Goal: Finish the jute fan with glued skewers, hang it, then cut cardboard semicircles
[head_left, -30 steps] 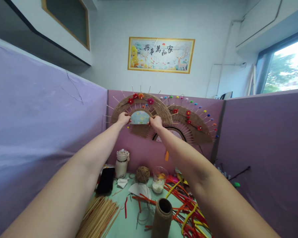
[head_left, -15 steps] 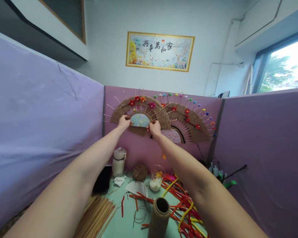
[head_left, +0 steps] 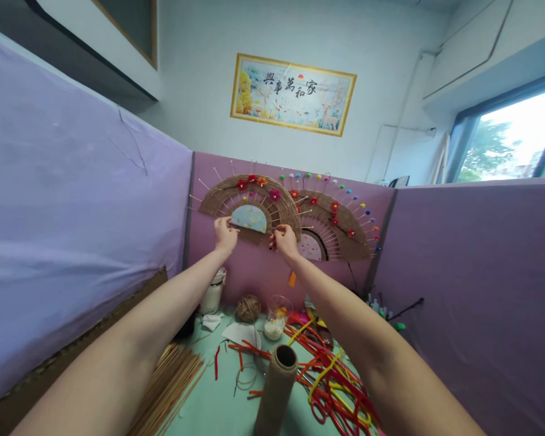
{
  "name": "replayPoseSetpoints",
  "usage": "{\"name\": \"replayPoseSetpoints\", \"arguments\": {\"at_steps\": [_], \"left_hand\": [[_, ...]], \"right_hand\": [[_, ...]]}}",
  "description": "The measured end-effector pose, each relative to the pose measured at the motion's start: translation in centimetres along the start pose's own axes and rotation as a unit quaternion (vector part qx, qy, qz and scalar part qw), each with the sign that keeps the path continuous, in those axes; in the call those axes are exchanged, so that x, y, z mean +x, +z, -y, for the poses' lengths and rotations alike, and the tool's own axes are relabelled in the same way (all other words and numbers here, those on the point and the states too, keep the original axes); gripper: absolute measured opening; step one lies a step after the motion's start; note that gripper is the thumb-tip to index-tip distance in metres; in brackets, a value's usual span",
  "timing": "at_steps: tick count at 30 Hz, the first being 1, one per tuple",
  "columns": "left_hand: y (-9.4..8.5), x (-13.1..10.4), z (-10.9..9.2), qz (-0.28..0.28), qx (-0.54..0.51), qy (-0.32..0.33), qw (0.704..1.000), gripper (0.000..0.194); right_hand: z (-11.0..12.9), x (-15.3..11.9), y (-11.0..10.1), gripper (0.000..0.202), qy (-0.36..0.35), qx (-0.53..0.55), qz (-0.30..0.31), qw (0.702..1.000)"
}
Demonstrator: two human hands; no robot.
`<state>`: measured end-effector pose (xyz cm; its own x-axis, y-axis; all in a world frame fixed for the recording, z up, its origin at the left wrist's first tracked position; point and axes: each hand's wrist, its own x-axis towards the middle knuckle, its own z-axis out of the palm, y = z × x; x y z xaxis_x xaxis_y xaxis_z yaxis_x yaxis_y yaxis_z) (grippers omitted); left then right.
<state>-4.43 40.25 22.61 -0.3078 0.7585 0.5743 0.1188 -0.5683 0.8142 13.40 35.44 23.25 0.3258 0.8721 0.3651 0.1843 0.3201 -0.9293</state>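
A twine-wrapped half-round fan (head_left: 285,212) with red, orange and pink flowers hangs on the pink panel. Thin sticks radiate from it, and its centre is a pale blue patterned half-circle (head_left: 249,218). At the half-circle's lower left corner, my left hand (head_left: 226,236) is held with thumb and fingers apart; whether a fingertip touches it I cannot tell. My right hand (head_left: 285,240) hovers just off the lower right side, fingers loosely bent and nothing visible in them. Behind and to the right is a second brown fan (head_left: 354,239) with red flowers and coloured pompom tips.
On the green table (head_left: 218,399) stands a tall twine-covered tube (head_left: 276,387). Red and yellow pipe cleaners (head_left: 331,387) lie right, thin wooden sticks (head_left: 170,381) left. Behind are a twine ball (head_left: 248,308), a white-lidded cup (head_left: 212,297) and a clear tub (head_left: 275,327).
Both hands have loosened from the corners of the blue half-circle and drawn slightly down. The fan stays up on the panel. The whole view has tilted a little.
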Motion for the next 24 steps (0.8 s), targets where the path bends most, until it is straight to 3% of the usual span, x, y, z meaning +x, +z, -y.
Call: {"name": "replayPoseSetpoints", "arguments": {"at_steps": [9,16,20,24], "left_hand": [[-4.0,-7.6,0.0,-0.011,-0.083,-0.072,0.994,0.013],[-10.7,-16.1,-2.7,-0.021,-0.183,-0.130,0.974,0.009],[-14.4,-22.9,-2.9,-0.010,-0.225,-0.185,0.957,0.019],[-15.5,-30.7,-2.0,0.047,-0.219,-0.242,0.944,0.032]], "right_hand": [[1.2,-7.6,-4.2,0.024,-0.029,0.037,-0.012,0.999],[2.6,-19.0,-9.0,0.022,-0.070,0.119,-0.003,0.990],[0.8,-26.3,-12.3,0.024,-0.039,0.145,-0.025,0.988],[-3.2,-32.6,-13.8,0.024,0.009,0.160,-0.062,0.985]]}}
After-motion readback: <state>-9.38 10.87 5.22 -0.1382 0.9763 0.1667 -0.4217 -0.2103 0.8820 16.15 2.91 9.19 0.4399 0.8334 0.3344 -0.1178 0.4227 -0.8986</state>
